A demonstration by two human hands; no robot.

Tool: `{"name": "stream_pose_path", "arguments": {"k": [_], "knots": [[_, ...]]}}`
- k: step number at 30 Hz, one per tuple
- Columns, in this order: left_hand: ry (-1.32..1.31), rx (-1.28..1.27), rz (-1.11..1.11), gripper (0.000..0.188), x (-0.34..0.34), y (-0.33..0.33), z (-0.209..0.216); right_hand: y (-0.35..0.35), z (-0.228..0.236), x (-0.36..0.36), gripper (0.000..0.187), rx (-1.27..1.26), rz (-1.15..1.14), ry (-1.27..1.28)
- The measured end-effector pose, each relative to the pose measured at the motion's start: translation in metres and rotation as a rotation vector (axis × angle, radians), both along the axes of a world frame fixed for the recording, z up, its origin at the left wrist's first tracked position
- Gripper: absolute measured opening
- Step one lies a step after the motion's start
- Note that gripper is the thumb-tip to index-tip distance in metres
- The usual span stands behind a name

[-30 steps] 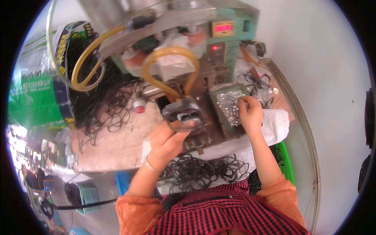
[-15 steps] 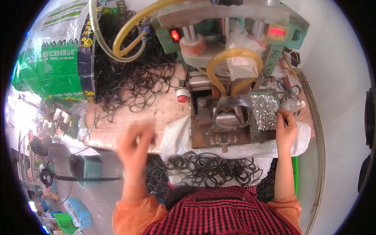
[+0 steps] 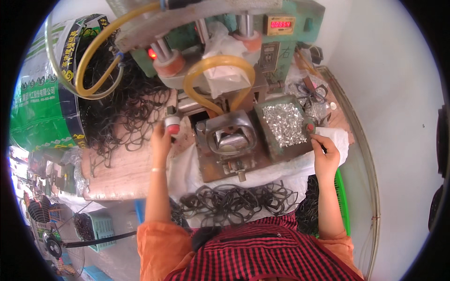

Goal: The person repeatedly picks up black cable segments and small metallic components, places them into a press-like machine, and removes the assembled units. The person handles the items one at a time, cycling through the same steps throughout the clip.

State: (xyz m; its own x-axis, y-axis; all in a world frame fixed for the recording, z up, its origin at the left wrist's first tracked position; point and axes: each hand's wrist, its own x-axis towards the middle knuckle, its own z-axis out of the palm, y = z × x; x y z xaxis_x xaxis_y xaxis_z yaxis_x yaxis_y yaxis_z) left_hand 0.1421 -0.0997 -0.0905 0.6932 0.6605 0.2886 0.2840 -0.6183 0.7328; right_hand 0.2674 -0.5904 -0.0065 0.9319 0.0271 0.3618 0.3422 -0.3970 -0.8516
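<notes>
My left hand [image 3: 161,140] is beside a push button with a red cap and white collar [image 3: 172,127], at the left of a green press [image 3: 290,56]. Its fingers are curled, partly hidden, with a dark bit near the thumb. My right hand [image 3: 326,154] is closed in a pinch by the right front corner of a metal tray [image 3: 300,152] of small silvery metal pieces [image 3: 284,124]. What it pinches, if anything, is too small to make out. Between my hands, a dark oval loop [image 3: 253,138] surrounds a shiny metal block [image 3: 230,140] on the press's steel base [image 3: 211,171].
Black rubber-like loops [image 3: 239,203] lie on white cloth before me. More black loops [image 3: 140,107] spill from a green and white sack [image 3: 42,107] at left. Yellow hose [image 3: 187,82] arches over the base. A second red button [image 3: 310,127] sits by the tray.
My view has shifted, so the press appears further left. My left hand has moved from the bare tabletop to the red-capped button. The right hand stays near the tray's right side, now at its front corner.
</notes>
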Motion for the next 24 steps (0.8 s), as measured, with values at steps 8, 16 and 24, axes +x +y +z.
{"name": "stream_pose_path", "arguments": {"k": [8,16,24], "knots": [[-0.198,-0.539,-0.032,0.055,-0.069,-0.071,0.058,0.129,0.071,-0.018,0.03,0.256,0.483,-0.078],[-0.627,-0.494,0.095,0.024,-0.095,-0.17,0.103,0.153,0.051,-0.027,0.041,0.506,0.507,0.168],[-0.683,0.643,0.198,0.01,-0.05,-0.182,0.171,0.163,0.078,-0.027,0.043,0.714,0.668,0.549]]}}
